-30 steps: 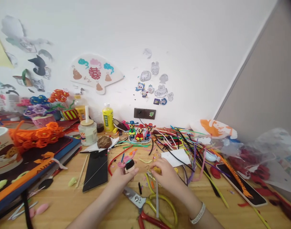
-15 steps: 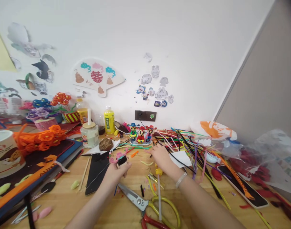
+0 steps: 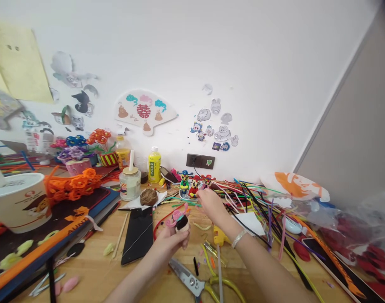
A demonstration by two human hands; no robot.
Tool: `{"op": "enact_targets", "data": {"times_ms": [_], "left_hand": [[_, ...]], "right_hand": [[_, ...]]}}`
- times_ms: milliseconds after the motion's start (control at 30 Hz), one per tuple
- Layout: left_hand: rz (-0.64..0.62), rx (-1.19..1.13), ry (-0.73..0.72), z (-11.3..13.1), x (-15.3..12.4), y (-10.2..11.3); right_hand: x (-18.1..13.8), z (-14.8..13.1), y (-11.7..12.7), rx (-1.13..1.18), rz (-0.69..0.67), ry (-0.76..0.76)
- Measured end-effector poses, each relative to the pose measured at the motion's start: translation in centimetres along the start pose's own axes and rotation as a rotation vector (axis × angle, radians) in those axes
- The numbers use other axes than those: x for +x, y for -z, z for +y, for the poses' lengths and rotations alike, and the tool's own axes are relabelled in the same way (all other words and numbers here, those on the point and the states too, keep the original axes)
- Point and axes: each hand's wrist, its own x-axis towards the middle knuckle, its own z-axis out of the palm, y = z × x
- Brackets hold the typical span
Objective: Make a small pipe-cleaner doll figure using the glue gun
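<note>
Three small, brightly coloured figures in winged hats (image 3: 195, 187) stand ahead on my feed, the right-hand one partly hidden by the right hand (image 3: 211, 205), whose fingertips I can't make out, so I cannot tell whether they pinch anything. I see the left hand (image 3: 172, 240) pinching a pink-topped, black-and-cream piece (image 3: 181, 223), its lower part covered by fingers, above the pale wooden tabletop (image 3: 94, 256). The lower edge crops the steel-bladed, yellow-looped scissors (image 3: 186, 274).

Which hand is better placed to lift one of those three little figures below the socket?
The right hand, I'd judge: it is right beside the figures, though contact is unclear. The left hand is farther back, holding a pink-and-black piece.
</note>
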Motion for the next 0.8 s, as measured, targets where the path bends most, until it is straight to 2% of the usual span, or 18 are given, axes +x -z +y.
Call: {"op": "enact_targets", "data": {"times_ms": [67,133,167,233,367,600,800], "left_hand": [[-0.005,0.077,-0.038,0.1,-0.3,-0.5],[0.009,0.166,-0.057,0.1,-0.5,-0.8],[0.024,0.199,-0.062,0.0,-0.5,-0.8],[0.062,0.225,-0.074,-0.3,-0.6,-0.9],[0.073,0.186,-0.094,-0.8,-0.8,-1.1],[-0.047,0.079,-0.011,-0.8,-1.5,-2.1],[0.008,0.164,0.002,-0.2,-2.1,-2.1]], "right_hand": [[-1.3,-0.9,1.8,0.072,0.113,-0.035],[-3.2,-1.9,3.3,0.376,0.361,-0.072],[-4.2,-2.4,3.8,0.488,0.398,-0.058],[-6.0,-3.3,4.4,0.566,0.334,0.022],[-8.1,-4.4,3.6,0.502,0.217,0.115],[-8.9,-4.9,2.9,0.474,0.207,0.062],[-9.1,-5.0,3.0,0.445,0.217,0.068]]}}
